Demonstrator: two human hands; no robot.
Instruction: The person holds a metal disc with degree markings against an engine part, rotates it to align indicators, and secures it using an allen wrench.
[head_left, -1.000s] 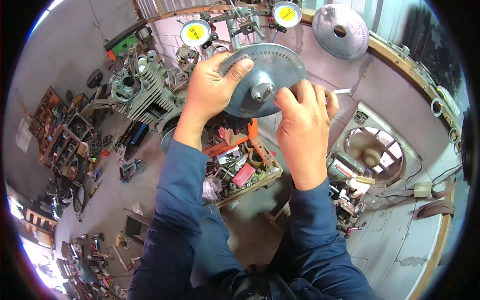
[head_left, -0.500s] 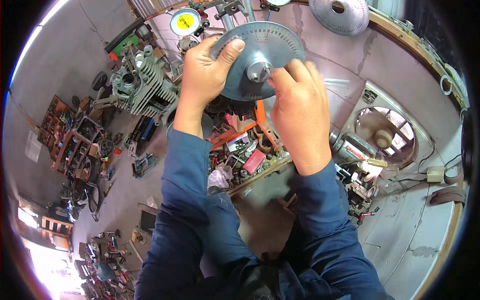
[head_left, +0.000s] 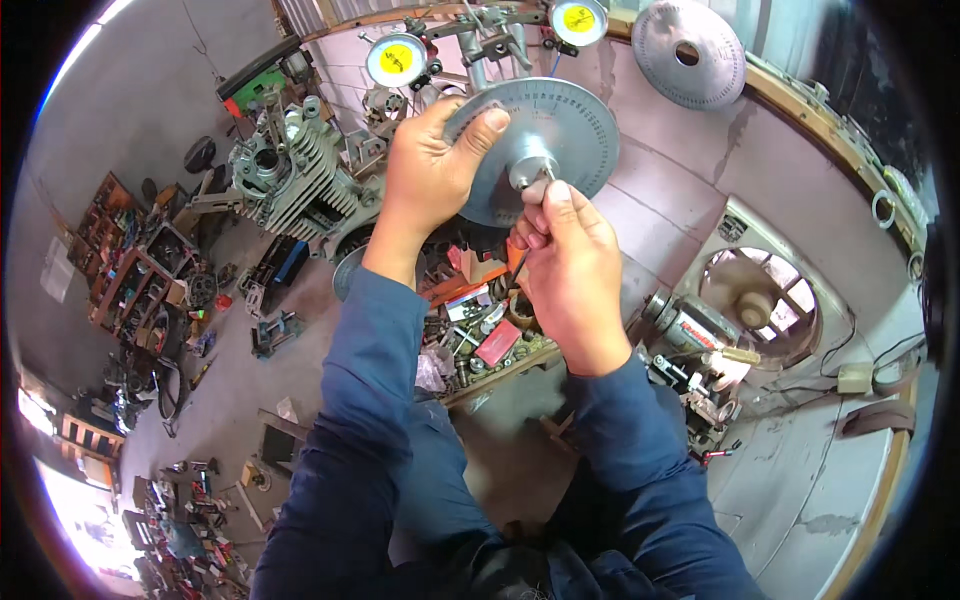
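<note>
A grey metal degree wheel [head_left: 578, 128] stands near upright in front of me, marked with fine graduations round its rim. My left hand [head_left: 432, 178] grips its left edge, the thumb flat on the face and the fingers partly hidden behind. From the wheel's middle juts a shiny round hub [head_left: 531, 160]. Just below the hub, my right hand [head_left: 577, 272] pinches a thin hex key [head_left: 518, 264]; its upper end reaches the hub's lower right side. Whether that tip sits in a screw is hidden by the fingers.
Two dial gauges [head_left: 396, 61] flank the stand above the wheel. A second graduated disc [head_left: 690, 54] leans at the far right. To the left is a finned engine block [head_left: 296, 170]. Below lies a tray of loose parts with a red box [head_left: 497, 342]; a fan [head_left: 762, 292] stands right.
The wheel and both hands sit lower in view, and more of the gauges shows. My right hand has turned and dropped below the hub, its fingers now pointing up with the hex key.
</note>
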